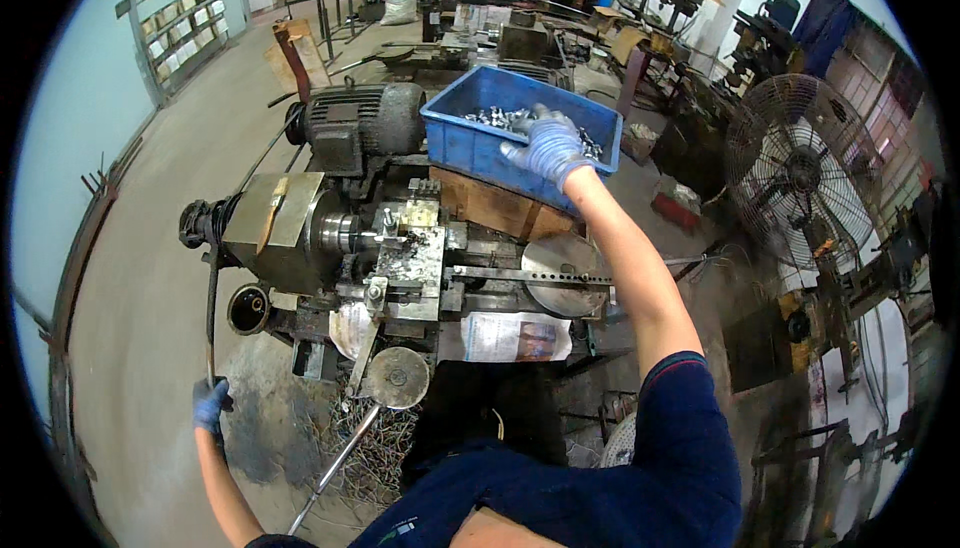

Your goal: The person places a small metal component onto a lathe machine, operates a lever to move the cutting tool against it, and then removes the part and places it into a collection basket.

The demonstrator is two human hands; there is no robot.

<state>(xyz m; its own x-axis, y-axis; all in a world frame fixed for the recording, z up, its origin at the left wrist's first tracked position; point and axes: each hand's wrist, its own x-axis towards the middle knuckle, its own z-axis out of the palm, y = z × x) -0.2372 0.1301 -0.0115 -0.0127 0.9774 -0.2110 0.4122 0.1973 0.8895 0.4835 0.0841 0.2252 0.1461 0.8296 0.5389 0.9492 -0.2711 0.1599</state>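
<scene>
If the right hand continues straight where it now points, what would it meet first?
Likely the small metal parts inside the blue bin; the right hand may already touch them, as depth is unclear.

**Wide Fisheye View, Worn on the Head**

The camera looks from the person's head, downward and forward. The dark blue short-sleeved cloth shirt [600, 493] is very near, along the lower edge. The grey metal machine with a round chuck [410, 258] stands at middle distance, near the centre. The far background lies at the top, and the pale blue wall [75, 148] bends along the left rim.
</scene>
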